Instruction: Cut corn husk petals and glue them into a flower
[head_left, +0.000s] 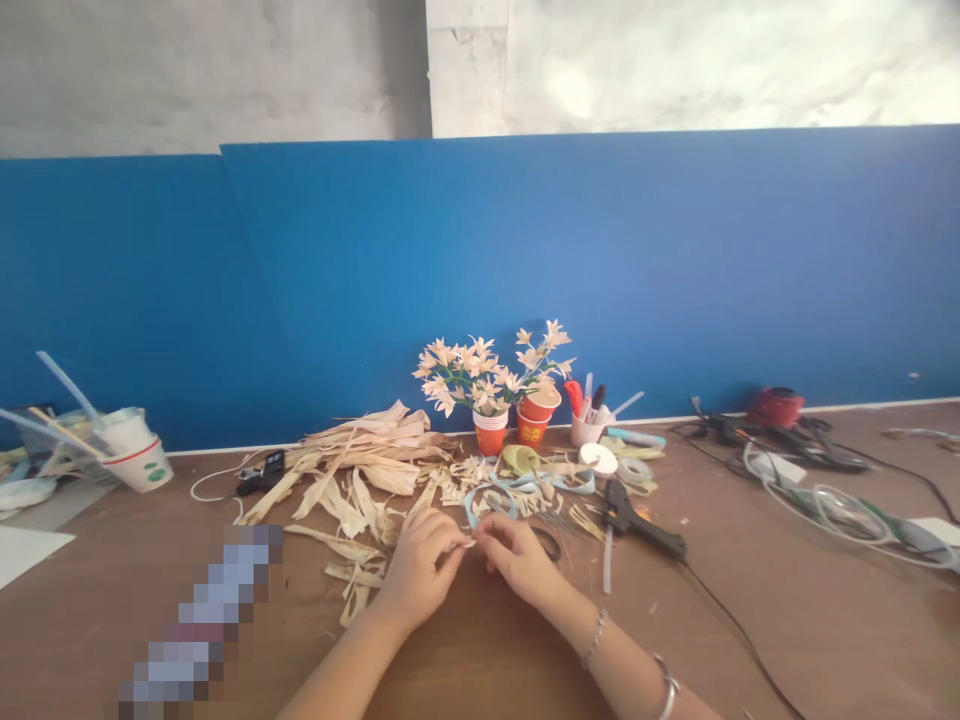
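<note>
My left hand [426,565] and my right hand [517,560] meet low over the table, fingertips nearly touching. Between them is a small pale piece [469,543], pinched by my left thumb and fingers. My right fingers are closed at its other side; what they hold is too small to make out. Dried husks [375,465] lie in a heap beyond my left hand. Just past the fingertips are cut husk bits and a light blue ribbon [480,493]. Pale flowers on green stems [469,370] stand in a red and white paper cup [490,436].
To the right, a black glue gun [641,525] trails its cord forward. Behind it sit a pen cup [589,428] and tape roll [634,471]. Coiled cables [840,510] lie far right. A white cup [141,466] stands left, and a blue partition [637,270] runs behind.
</note>
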